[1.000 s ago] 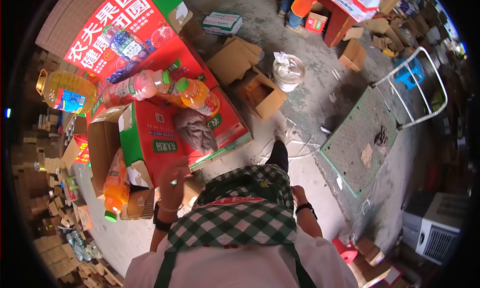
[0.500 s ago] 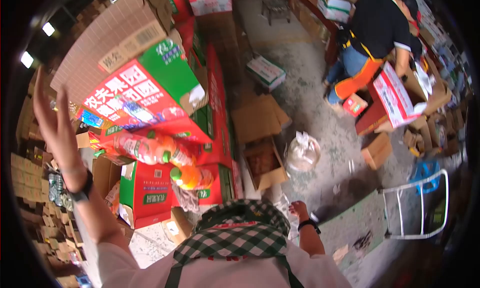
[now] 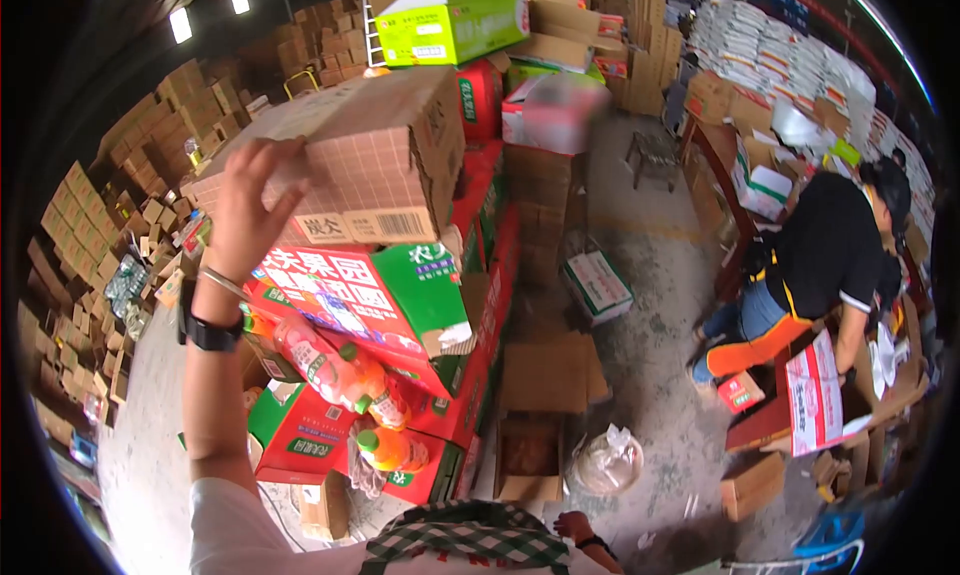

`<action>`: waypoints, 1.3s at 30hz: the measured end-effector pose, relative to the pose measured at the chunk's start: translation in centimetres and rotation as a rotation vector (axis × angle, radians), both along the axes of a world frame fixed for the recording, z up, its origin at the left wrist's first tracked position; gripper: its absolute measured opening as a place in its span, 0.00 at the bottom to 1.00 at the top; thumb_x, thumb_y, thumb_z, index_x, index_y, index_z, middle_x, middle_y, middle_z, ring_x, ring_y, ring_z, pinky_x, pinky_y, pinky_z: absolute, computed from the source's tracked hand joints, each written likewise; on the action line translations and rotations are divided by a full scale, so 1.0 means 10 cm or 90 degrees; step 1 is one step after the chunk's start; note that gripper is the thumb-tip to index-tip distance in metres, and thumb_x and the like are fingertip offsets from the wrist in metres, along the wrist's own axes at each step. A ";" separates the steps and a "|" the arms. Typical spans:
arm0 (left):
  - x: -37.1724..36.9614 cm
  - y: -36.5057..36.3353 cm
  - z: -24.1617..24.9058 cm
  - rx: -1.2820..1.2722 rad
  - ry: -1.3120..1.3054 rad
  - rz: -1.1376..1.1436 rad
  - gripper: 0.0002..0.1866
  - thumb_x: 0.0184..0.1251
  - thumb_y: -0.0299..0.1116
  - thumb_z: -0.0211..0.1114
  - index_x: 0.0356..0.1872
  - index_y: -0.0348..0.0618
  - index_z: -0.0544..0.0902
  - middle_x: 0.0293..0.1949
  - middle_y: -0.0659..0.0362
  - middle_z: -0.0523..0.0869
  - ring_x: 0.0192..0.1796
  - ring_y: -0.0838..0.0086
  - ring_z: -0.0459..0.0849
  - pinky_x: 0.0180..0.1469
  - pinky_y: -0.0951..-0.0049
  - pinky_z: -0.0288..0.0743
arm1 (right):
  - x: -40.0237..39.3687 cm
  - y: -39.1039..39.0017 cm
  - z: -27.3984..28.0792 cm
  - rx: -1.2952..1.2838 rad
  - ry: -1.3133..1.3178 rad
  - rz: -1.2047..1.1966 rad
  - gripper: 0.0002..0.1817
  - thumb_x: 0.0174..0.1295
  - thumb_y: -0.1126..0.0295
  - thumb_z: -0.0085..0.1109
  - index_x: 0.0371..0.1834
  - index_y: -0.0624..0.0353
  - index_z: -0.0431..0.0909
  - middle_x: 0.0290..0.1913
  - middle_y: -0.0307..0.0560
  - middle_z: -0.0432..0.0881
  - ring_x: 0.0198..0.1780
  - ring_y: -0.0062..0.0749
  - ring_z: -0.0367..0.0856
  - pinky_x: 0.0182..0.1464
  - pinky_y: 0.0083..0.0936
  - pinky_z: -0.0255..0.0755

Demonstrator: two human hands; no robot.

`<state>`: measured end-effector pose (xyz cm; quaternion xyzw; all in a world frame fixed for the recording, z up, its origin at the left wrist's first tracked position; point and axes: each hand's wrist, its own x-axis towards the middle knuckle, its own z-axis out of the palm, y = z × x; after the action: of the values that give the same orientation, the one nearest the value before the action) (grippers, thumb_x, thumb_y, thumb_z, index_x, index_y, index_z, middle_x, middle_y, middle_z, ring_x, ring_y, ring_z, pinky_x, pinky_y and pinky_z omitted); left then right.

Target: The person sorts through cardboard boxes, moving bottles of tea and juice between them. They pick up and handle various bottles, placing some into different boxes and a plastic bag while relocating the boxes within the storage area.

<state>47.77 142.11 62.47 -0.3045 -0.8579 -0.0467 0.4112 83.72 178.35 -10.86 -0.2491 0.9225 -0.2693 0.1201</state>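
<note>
My left hand (image 3: 256,197) is raised at the near side of a large brown carton (image 3: 345,160), its fingers apart and overlapping the carton's upper edge. The carton lies on top of a red and green juice box (image 3: 345,295). Below that box, several juice bottles (image 3: 315,360) with pink and orange contents lie and lean on red cartons. An orange bottle with a green cap (image 3: 392,449) is nearest to me. My right hand (image 3: 574,526) hangs low beside my checked apron (image 3: 465,535), small in view, its fingers loosely apart with nothing seen in them.
A person in a black shirt (image 3: 815,245) bends over a red and white box (image 3: 813,395) at the right. Open brown cartons (image 3: 552,370) and a white bucket with a plastic bag (image 3: 608,460) stand on the floor. A green carton (image 3: 455,20) tops the stack behind.
The view has tilted up, so the stacks and the far store show. My left hand has moved inward to the brown carton. My right hand sits lower in view.
</note>
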 end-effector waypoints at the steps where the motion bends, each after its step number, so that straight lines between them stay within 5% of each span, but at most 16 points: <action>1: -0.01 0.03 -0.10 0.009 0.045 0.020 0.21 0.48 0.30 0.64 0.46 0.40 0.74 0.41 0.51 0.74 0.46 0.56 0.71 0.51 0.63 0.64 | -0.05 0.02 -0.03 -0.050 0.035 -0.010 0.09 0.49 0.60 0.50 0.21 0.50 0.76 0.30 0.38 0.79 0.31 0.33 0.76 0.32 0.31 0.71; 4: 0.06 0.17 -0.20 0.059 0.080 0.091 0.22 0.50 0.33 0.61 0.48 0.38 0.72 0.43 0.50 0.73 0.48 0.56 0.69 0.53 0.62 0.61 | -0.37 0.05 0.17 -0.169 0.180 -0.027 0.09 0.48 0.62 0.53 0.17 0.51 0.75 0.24 0.43 0.78 0.28 0.37 0.77 0.30 0.34 0.70; 9: 0.10 0.23 -0.25 0.126 0.095 0.093 0.25 0.48 0.35 0.61 0.49 0.38 0.70 0.47 0.50 0.72 0.51 0.56 0.68 0.55 0.60 0.59 | -1.07 0.26 0.71 -0.081 -0.197 -0.116 0.08 0.47 0.62 0.54 0.17 0.51 0.75 0.23 0.44 0.77 0.27 0.38 0.77 0.29 0.35 0.70; 17: 0.01 0.03 -0.28 0.063 0.055 0.026 0.30 0.48 0.34 0.62 0.56 0.42 0.66 0.53 0.52 0.70 0.55 0.57 0.68 0.58 0.60 0.58 | -0.77 0.00 0.87 0.158 -0.036 0.155 0.07 0.45 0.63 0.57 0.17 0.52 0.75 0.21 0.46 0.77 0.26 0.40 0.76 0.28 0.37 0.69; 22: 0.91 -0.13 -0.44 0.209 -0.014 -0.074 0.17 0.45 0.28 0.64 0.38 0.35 0.73 0.38 0.50 0.74 0.41 0.57 0.72 0.43 0.66 0.67 | -0.59 -0.18 0.64 0.068 -0.091 -0.003 0.14 0.43 0.55 0.57 0.16 0.53 0.73 0.18 0.48 0.75 0.25 0.44 0.76 0.26 0.41 0.69; 27: 2.03 -0.73 -0.77 0.389 -0.262 -0.323 0.10 0.47 0.23 0.61 0.34 0.39 0.75 0.24 0.60 0.75 0.29 0.70 0.72 0.39 0.70 0.68 | -0.43 -0.61 0.85 0.109 0.002 0.019 0.11 0.45 0.60 0.58 0.16 0.55 0.73 0.22 0.50 0.77 0.25 0.45 0.76 0.29 0.38 0.71; 28: 2.24 -0.91 -0.82 0.418 -0.298 -0.362 0.09 0.48 0.24 0.61 0.33 0.39 0.75 0.24 0.60 0.74 0.29 0.70 0.72 0.39 0.70 0.68 | -0.47 -0.86 1.26 0.114 -0.099 -0.051 0.09 0.47 0.64 0.56 0.19 0.58 0.74 0.23 0.50 0.78 0.25 0.41 0.78 0.27 0.32 0.72; 31: 2.98 -1.50 -0.92 0.487 -0.306 -0.482 0.08 0.49 0.25 0.61 0.32 0.39 0.75 0.24 0.61 0.74 0.28 0.71 0.72 0.38 0.70 0.68 | -0.46 -1.27 1.00 -0.465 -0.692 -0.572 0.12 0.55 0.65 0.47 0.22 0.61 0.72 0.23 0.47 0.78 0.24 0.33 0.79 0.24 0.24 0.73; 34: 3.83 -2.10 -0.99 0.517 -0.249 -0.514 0.06 0.50 0.26 0.60 0.30 0.40 0.75 0.23 0.61 0.73 0.27 0.71 0.71 0.37 0.70 0.68 | -0.39 -1.83 0.63 -0.412 -0.700 -0.554 0.09 0.54 0.68 0.49 0.20 0.59 0.71 0.21 0.47 0.75 0.20 0.33 0.75 0.21 0.26 0.69; 35: 4.10 -2.26 -1.01 0.518 -0.229 -0.519 0.06 0.50 0.27 0.60 0.30 0.40 0.75 0.23 0.61 0.73 0.27 0.71 0.71 0.36 0.70 0.68 | -0.29 -1.96 0.28 -0.712 -0.863 -0.218 0.08 0.54 0.68 0.49 0.20 0.58 0.71 0.21 0.47 0.75 0.20 0.34 0.74 0.20 0.27 0.69; 37: 4.65 -2.54 -1.05 0.518 -0.187 -0.502 0.05 0.51 0.28 0.59 0.29 0.40 0.74 0.22 0.61 0.72 0.26 0.71 0.71 0.36 0.70 0.68 | -0.29 -2.48 -0.32 -0.963 -1.018 0.193 0.08 0.53 0.69 0.49 0.20 0.58 0.71 0.21 0.46 0.75 0.19 0.35 0.73 0.19 0.27 0.68; 39: 5.12 -2.73 -1.08 0.533 -0.137 -0.451 0.05 0.52 0.29 0.59 0.28 0.40 0.74 0.22 0.61 0.72 0.26 0.71 0.71 0.35 0.70 0.68 | -0.19 -3.04 -0.09 -0.386 -0.769 -0.435 0.07 0.52 0.71 0.50 0.19 0.59 0.71 0.19 0.46 0.74 0.20 0.38 0.73 0.20 0.30 0.66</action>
<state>98.93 114.79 51.69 -0.3784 -0.6485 -0.5497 0.3662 81.87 147.96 -11.81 0.2192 0.6076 -0.6233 0.4408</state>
